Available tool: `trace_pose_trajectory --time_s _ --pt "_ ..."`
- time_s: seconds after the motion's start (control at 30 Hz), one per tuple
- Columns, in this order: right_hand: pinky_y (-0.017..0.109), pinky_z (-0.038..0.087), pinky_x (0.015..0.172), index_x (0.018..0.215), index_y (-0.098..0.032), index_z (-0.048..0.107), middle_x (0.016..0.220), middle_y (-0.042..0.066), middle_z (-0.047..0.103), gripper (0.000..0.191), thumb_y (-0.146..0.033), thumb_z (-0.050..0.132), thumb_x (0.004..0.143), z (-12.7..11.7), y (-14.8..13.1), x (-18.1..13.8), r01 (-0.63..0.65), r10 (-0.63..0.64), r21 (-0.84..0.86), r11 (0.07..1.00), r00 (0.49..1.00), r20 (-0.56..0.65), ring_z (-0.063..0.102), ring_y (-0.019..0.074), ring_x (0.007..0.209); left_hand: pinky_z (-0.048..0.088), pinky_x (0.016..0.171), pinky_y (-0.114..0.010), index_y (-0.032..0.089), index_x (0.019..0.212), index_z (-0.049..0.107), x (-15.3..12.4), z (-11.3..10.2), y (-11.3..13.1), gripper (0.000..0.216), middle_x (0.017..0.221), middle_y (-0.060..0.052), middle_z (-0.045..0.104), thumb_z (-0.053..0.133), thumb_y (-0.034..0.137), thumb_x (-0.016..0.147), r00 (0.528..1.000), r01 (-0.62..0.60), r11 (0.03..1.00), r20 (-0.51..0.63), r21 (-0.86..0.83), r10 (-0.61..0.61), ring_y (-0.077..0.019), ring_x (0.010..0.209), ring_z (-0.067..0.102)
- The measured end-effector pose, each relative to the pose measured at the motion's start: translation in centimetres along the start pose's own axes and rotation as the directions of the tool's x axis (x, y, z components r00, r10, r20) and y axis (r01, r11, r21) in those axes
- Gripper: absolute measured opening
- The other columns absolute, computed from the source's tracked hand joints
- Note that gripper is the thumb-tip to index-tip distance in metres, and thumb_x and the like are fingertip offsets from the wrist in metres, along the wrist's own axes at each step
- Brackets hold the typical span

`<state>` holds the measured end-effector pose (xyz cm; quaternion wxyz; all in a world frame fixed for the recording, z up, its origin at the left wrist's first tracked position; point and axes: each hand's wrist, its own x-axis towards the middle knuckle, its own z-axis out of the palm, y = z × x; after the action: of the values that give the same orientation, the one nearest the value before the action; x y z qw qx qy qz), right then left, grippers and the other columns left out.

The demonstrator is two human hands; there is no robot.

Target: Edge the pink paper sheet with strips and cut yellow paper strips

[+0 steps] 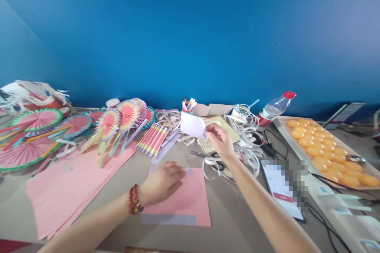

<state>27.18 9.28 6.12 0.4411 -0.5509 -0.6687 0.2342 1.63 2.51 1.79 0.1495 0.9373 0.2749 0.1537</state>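
My right hand pinches the edge of a small white piece of paper and holds it up above the table. My left hand, with a red bead bracelet at the wrist, lies over a sheet of pink paper, its fingers stretched out and close together. Pale lilac strips run along the near and far edges of that sheet. Just behind, a pleated pink, yellow and lilac paper lies beside loose lilac strips. Scissors, partly hidden by white ribbon, are near my right wrist.
A stack of pink paper and several folded paper fans lie to the left. White ribbon coils, a bottle, a phone and a tray of orange domed pieces are to the right. A pen cup stands by the blue wall.
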Motion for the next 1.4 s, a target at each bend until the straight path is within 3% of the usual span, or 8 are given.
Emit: trace_pose_trajectory --time_s 0.13,0.27,0.47,0.73,0.87,1.13,1.23,1.4 --pt "0.029 0.049 0.076 0.096 -0.019 0.063 0.088 0.005 0.067 0.015 -0.025 0.05 0.09 -2.2 -2.2 -4.3 0.218 -0.22 -0.115 0.969 0.976 -0.004 0.062 0.017 0.081 0.039 0.106 -0.044 0.02 0.136 0.049 0.4 2.5 1.0 0.043 0.14 -0.009 0.054 0.054 0.032 0.095 0.991 -0.065 0.997 0.12 0.031 0.061 -0.0257 0.126 0.05" --pt "0.036 0.05 0.082 0.111 -0.025 0.066 0.094 0.006 0.07 0.028 -0.015 0.055 0.087 -4.4 -2.5 -11.6 0.52 -0.531 -0.378 0.766 0.843 0.084 0.064 0.0216 0.089 0.034 0.11 -0.047 0.023 0.137 0.051 0.0 2.1 1.2 0.04 0.143 -0.009 0.051 0.042 0.038 0.101 0.997 0.035 0.969 0.069 -0.244 -0.018 -0.0263 0.129 0.048" --pt "0.034 0.05 0.085 0.11 -0.031 0.068 0.089 0.0 0.073 0.034 -0.009 0.058 0.086 -3.0 -1.5 -21.3 0.462 -0.429 -0.525 0.715 0.883 0.192 0.066 0.0197 0.087 0.053 0.069 -0.028 0.016 0.124 0.059 1.8 1.1 2.6 0.047 0.101 -0.008 0.068 0.046 0.051 0.096 0.925 0.374 0.435 0.293 -0.819 -0.244 -0.0172 0.081 0.063" --pt "0.035 0.057 0.081 0.146 -0.023 0.038 0.116 0.013 0.065 0.055 -0.031 0.053 0.094 -2.7 -0.5 -24.2 -0.119 0.112 -0.099 0.988 0.99 -0.081 0.065 0.0234 0.101 0.048 0.08 -0.025 0.016 0.106 0.066 5.8 3.0 5.1 0.023 0.1 -0.004 0.07 0.052 0.025 0.09 0.955 0.296 0.63 0.216 -0.718 -0.202 -0.0176 0.089 0.063" --pt "0.021 0.055 0.057 0.138 -0.022 0.049 0.075 0.001 0.064 0.045 -0.038 0.052 0.096 -3.3 0.3 -24.3 -0.315 0.312 0.152 0.937 0.949 0.04 0.062 0.012 0.057 0.048 0.08 -0.024 0.018 0.103 0.066 7.6 3.2 5.8 0.02 0.095 -0.001 0.071 0.053 0.024 0.089 0.973 0.231 0.755 0.162 -0.613 -0.166 -0.0168 0.087 0.064" --pt "0.024 0.052 0.049 0.098 -0.019 0.073 0.075 0.005 0.07 0.039 -0.054 0.06 0.086 -4.9 1.3 -24.7 -0.524 0.535 0.235 0.819 0.845 0.017 0.062 0.0155 0.052 0.038 0.103 -0.044 0.017 0.116 0.057 7.3 4.1 8.3 0.032 0.121 -0.013 0.059 0.051 0.041 0.096 0.99 -0.116 0.973 -0.1 -0.202 0.097 -0.0269 0.113 0.053" --pt "0.027 0.054 0.051 0.094 -0.018 0.072 0.07 0.004 0.069 0.044 -0.059 0.065 0.08 -4.9 1.3 -24.2 -0.575 0.607 0.342 0.743 0.795 0.019 0.063 0.0176 0.052 0.041 0.097 -0.045 0.017 0.11 0.057 5.9 4.9 10.0 0.044 0.116 -0.013 0.059 0.056 0.056 0.09 0.952 -0.302 0.952 0.036 -0.051 0.304 -0.0296 0.111 0.052" --pt "0.03 0.054 0.052 0.095 -0.018 0.071 0.068 0.004 0.067 0.045 -0.06 0.059 0.085 -5.0 1.4 -24.0 -0.583 0.606 0.299 0.755 0.795 0.02 0.063 0.0191 0.052 0.042 0.075 -0.035 0.017 0.089 0.055 5.5 6.6 10.7 0.011 0.088 -0.006 0.059 0.049 0.019 0.097 0.944 -0.32 0.938 0.133 0.132 0.304 -0.0201 0.083 0.054"
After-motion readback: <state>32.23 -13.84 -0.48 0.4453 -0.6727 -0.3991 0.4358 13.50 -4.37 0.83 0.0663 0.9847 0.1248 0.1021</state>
